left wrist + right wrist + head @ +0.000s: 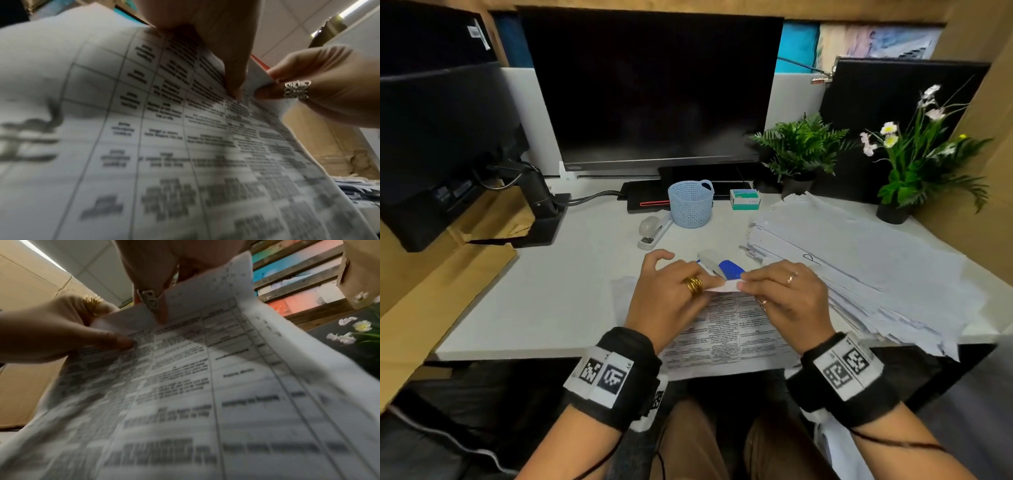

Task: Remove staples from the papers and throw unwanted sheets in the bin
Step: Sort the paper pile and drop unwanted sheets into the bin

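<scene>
Printed sheets with a table [722, 329] lie at the desk's front edge, their top edge lifted and folded over. My left hand [705, 286] pinches that top edge on the left; in the right wrist view its thumb [121, 342] presses the printed face. My right hand [748, 282] pinches the same edge just to the right, and in the left wrist view its ringed finger [296, 89] is curled round the fold. The left wrist view fills with the sheets [144, 129]. No staple is visible. A blue and white stapler-like tool [724, 269] lies just behind the hands.
A tall messy paper stack [859, 274] fills the desk's right side. Behind the hands stand a blue mesh basket [691, 204], a white stapler [654, 229] and a small box [745, 199]. Potted plants [914, 164] stand at the back right, and a monitor [654, 89] fills the back.
</scene>
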`<state>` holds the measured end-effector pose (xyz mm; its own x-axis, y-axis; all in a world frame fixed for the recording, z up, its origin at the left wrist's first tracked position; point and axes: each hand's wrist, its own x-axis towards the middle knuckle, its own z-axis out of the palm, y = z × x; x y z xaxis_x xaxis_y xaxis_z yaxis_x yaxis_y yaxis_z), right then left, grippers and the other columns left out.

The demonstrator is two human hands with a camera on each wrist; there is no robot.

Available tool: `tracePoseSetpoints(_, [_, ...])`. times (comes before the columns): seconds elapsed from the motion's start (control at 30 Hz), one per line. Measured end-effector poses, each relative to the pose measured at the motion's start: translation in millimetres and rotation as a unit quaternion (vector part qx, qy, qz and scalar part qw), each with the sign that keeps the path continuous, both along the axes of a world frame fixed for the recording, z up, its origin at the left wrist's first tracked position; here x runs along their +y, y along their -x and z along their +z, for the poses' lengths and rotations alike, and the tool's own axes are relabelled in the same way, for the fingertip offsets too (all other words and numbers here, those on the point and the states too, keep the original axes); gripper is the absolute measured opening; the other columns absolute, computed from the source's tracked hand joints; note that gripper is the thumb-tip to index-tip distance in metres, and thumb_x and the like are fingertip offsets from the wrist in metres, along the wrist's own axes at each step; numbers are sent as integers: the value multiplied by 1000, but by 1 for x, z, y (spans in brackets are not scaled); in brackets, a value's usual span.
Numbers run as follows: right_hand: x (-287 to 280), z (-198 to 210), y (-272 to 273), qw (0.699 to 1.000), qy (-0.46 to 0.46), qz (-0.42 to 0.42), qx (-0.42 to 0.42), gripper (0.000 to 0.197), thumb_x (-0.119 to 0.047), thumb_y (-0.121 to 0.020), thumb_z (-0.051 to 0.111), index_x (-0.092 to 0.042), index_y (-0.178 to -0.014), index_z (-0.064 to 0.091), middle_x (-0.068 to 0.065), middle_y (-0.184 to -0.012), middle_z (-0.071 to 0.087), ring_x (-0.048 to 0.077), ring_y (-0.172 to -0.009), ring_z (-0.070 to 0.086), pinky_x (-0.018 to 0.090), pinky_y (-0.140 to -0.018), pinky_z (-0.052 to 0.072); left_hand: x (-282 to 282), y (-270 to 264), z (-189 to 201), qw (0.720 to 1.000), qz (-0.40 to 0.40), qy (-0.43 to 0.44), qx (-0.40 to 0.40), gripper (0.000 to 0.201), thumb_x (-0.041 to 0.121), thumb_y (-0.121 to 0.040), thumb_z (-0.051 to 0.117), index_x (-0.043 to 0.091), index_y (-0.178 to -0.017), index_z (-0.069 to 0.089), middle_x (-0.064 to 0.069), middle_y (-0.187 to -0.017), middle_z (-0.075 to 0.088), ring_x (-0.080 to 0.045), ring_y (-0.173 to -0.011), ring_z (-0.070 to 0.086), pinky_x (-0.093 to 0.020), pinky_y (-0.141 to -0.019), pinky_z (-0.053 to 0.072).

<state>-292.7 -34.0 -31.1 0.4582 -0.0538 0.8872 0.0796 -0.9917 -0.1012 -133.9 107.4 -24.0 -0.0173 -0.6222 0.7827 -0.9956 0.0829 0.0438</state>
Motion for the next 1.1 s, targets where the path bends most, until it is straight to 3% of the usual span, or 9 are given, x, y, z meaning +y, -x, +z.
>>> tracePoseSetpoints(0.1, [7, -5, 8, 997, 36, -24, -70, 26, -12, -94, 56, -11, -79, 78, 1, -87, 74, 19, -77, 66, 33, -65, 49, 3, 7, -3, 997, -20, 66, -34, 19, 22, -81, 63, 23, -99, 68, 6, -83, 70, -8, -76, 55, -28, -98, 24])
tracePoseSetpoints(0.23, [12, -7, 16, 994, 43, -27, -100, 16, -4, -87, 62, -16, -89, 73, 2, -88, 74, 18, -82, 66, 34, -65, 50, 5, 17, -3, 993, -29, 112, -39, 12, 19, -88, 60, 23, -92, 70, 4, -82, 72, -8, -77, 58, -30, -98, 24])
tracePoseSetpoints(0.4, [14, -3, 20, 992, 46, -31, -116, 28, -9, -94, 55, -10, -78, 78, 3, -86, 74, 18, -82, 64, 33, -65, 51, 5, 22, -1, 989, -44, 135, -38, 11, 23, -96, 52, 27, -91, 60, 6, -80, 72, -8, -73, 60, -27, -98, 23])
tracePoseSetpoints(0.5, [11, -4, 24, 994, 46, -45, -93, 23, -7, -90, 59, -11, -79, 78, 2, -87, 74, 17, -81, 63, 31, -66, 50, 4, 25, -1, 992, -36, 118, -40, 23, 22, -95, 52, 22, -83, 71, 5, -78, 72, -12, -67, 63, -28, -98, 24])
tracePoseSetpoints(0.63, [4, -5, 41, 994, -27, -91, 51, 16, -12, -76, 70, -22, -88, 75, -9, -83, 71, 9, -79, 61, 23, -66, 48, -2, 34, -6, 1000, -6, -2, -10, 25, 34, -90, 53, 22, -83, 73, 10, -76, 71, -8, -62, 62, -28, -90, 30])
tracePoseSetpoints(0.77, [-6, -5, 69, 943, -195, -229, 140, 49, -45, -65, 81, -34, -109, 65, -19, -86, 65, 1, -87, 53, 25, -68, 47, -5, 43, -21, 986, 26, -131, 95, 39, 52, -92, 35, 32, -88, 68, 18, -82, 71, 1, -67, 57, -24, -94, 26])
tracePoseSetpoints(0.9, [-24, -16, 104, 854, -495, -118, 109, 72, -27, -57, 86, -30, -121, 53, -8, -107, 63, 8, -97, 59, 24, -85, 47, -16, 53, -39, 960, 10, -167, 224, 41, 63, -86, 29, 41, -90, 64, 19, -87, 68, -7, -87, 51, -14, -90, 24])
tracePoseSetpoints(1.0, [-33, -23, 134, 778, -610, -32, 150, 57, -18, -58, 81, -19, -110, 59, -1, -103, 71, 12, -95, 67, 24, -80, 56, -34, 69, -42, 947, -36, -142, 284, 29, 56, -87, 41, 40, -83, 65, 20, -80, 67, -7, -82, 58, -17, -87, 33])
tracePoseSetpoints(1.1, [-39, -27, 167, 776, -597, -56, 197, 23, -9, -75, 72, -20, -95, 67, -8, -93, 73, 5, -89, 69, 24, -84, 54, -58, 87, -46, 938, -78, -161, 298, 32, 53, -87, 48, 29, -83, 69, 16, -75, 67, -4, -70, 60, -25, -77, 43])
